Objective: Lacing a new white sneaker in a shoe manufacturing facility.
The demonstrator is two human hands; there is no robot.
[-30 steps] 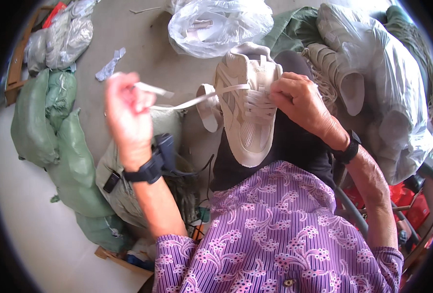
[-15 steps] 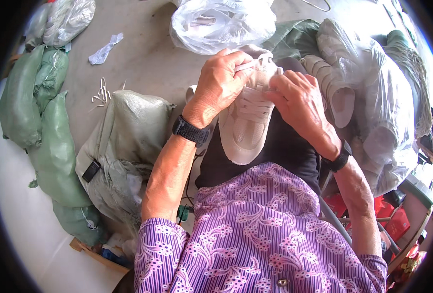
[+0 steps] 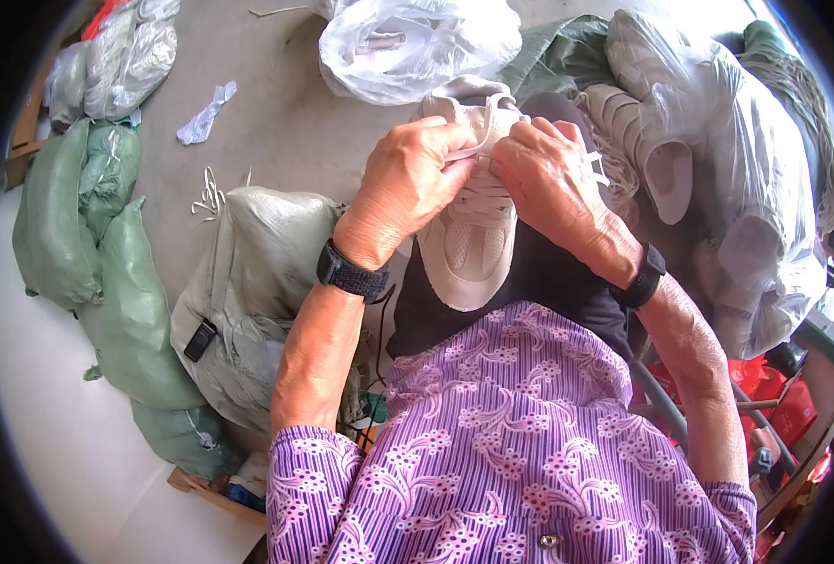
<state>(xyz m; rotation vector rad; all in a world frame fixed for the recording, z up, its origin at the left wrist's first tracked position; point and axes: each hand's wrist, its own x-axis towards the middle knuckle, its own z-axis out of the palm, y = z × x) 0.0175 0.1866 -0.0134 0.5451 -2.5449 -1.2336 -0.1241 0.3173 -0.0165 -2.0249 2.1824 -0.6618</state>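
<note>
A cream lace-up sneaker [image 3: 467, 268] rests on my dark-trousered lap, its toe pointing at me and its collar away. My left hand [image 3: 408, 179] pinches a pale shoelace [image 3: 480, 143] near the shoe's tongue, left of the upper eyelets. Over the right side of the lacing, my right hand [image 3: 550, 179] is closed, thumb and fingers together on the lace; its fingertips are partly hidden. A white lace end sticks out beyond the right hand's outer side. The two hands are close together, and lower rows of lacing lie crossed on the shoe.
Ahead stands an open clear plastic bag [image 3: 417, 47]. To the right, a translucent bag [image 3: 755, 169] holds several pale shoes. Green sacks [image 3: 135, 310] line the left wall, with a greyish sack [image 3: 267, 254] nearer my left arm. Loose white laces [image 3: 208, 195] and a paper scrap [image 3: 207, 113] lie on the floor.
My right hand has moved in over the tongue, closer to my left hand. My left hand has lowered slightly, still pinching the lace. The whole view has shifted a little.
</note>
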